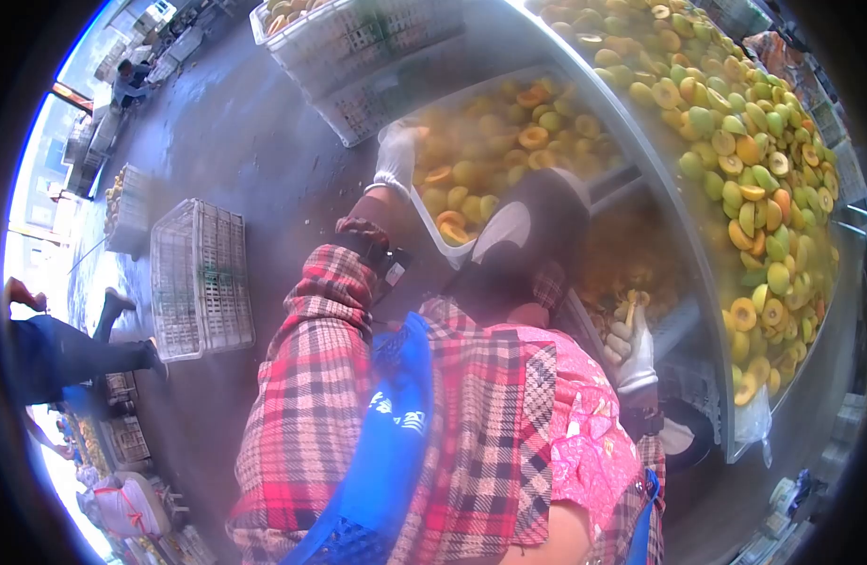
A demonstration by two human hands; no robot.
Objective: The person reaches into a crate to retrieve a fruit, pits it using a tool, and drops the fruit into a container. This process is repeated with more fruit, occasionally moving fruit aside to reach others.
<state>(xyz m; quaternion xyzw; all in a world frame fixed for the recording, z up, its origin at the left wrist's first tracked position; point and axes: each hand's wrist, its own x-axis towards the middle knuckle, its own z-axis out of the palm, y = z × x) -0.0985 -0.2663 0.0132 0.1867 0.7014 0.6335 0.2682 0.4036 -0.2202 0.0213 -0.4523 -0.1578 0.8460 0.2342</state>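
Note:
My left hand [398, 156], in a white glove, is closed over the left rim of a pale plastic crate [435, 229]. That crate holds halved yellow-green stone fruit [533, 137] with orange flesh. My right hand [631, 347], also white-gloved, is low on the right, over small yellowish pieces [598, 306] in a shaded container. Its fingers are spread and slightly bent, with yellow stains near the tips; nothing in them can be made out. My dark-clothed knee [537, 217] is between the two hands.
A metal-edged table [680, 215] heaped with halved fruit [735, 179] runs along my right. Stacked crates [358, 71] stand ahead, and a white crate [200, 282] is on the wet floor at left. Another person's leg [85, 348] shows at far left; a distant person [127, 83] is farther back.

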